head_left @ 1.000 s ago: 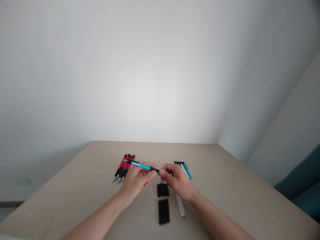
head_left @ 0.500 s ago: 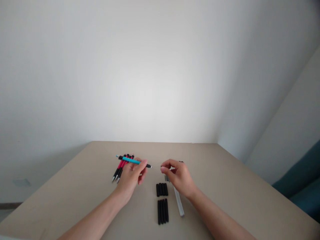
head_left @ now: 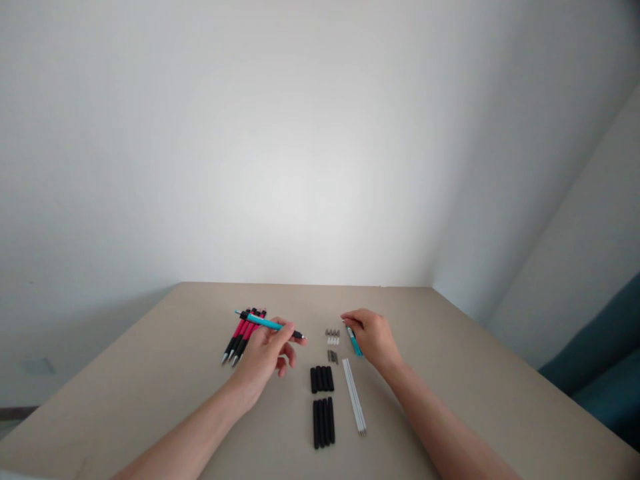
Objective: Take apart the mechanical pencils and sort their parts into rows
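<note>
My left hand (head_left: 267,350) is closed around a turquoise pen (head_left: 264,323), holding it tilted above the table with its dark tip to the right. My right hand (head_left: 373,337) hovers farther right with thumb and forefinger pinched; something small and pale shows at the fingertips, too small to name. Just below that hand lies a turquoise pen barrel (head_left: 355,342), partly covered by it. Small metallic cone-like pieces (head_left: 333,332), little white pieces (head_left: 333,341) and spring-like grey pieces (head_left: 333,357) lie in rows to its left.
Short black sleeves (head_left: 321,379) and longer black tubes (head_left: 324,423) lie in rows at the front of the beige table (head_left: 165,373). Thin white refills (head_left: 355,397) rest beside them. Several red-and-black pens (head_left: 244,335) lie at the left, and a wall stands behind.
My right hand has moved away to the right and slightly back, uncovering the rows of small pieces. My left hand keeps the turquoise pen almost in place.
</note>
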Tool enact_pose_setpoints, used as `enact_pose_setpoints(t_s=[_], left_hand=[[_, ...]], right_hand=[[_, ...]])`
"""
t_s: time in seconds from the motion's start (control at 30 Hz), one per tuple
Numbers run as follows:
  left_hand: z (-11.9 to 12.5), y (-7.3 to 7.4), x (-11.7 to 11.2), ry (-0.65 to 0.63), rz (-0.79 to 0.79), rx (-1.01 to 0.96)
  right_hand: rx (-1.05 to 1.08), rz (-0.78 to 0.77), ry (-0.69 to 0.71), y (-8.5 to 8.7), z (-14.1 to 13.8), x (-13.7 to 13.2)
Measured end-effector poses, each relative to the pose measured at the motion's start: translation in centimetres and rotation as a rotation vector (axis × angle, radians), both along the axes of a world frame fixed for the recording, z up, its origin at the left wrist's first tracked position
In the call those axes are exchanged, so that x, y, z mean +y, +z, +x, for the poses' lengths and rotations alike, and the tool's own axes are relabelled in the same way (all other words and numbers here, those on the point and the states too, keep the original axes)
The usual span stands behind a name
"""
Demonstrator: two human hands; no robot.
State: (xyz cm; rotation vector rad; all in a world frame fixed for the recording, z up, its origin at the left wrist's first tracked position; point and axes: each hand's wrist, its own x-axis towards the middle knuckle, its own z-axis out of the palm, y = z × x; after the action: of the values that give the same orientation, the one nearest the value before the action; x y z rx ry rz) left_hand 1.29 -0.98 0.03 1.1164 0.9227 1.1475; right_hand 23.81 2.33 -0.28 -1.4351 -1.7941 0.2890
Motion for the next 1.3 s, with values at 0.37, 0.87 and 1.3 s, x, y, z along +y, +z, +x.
enact_pose_setpoints(t_s=[0.37,0.87,1.3], left_hand=[[0.0,-0.1,0.0,-0.004,0.016,0.017],[0.2,0.2,-0.1,-0.007,-0.003,0.016],[0.2,0.4,-0.1,-0.023,-0.003,0.028]], right_hand=[[-0.233,-0.035,0.053,-0.4,0.3,0.5],[-0.435,-0.152,0.038,-0.8,-0.7,0.5],[-0.370,-0.054,0.031,-0.3,-0.9,0.3]])
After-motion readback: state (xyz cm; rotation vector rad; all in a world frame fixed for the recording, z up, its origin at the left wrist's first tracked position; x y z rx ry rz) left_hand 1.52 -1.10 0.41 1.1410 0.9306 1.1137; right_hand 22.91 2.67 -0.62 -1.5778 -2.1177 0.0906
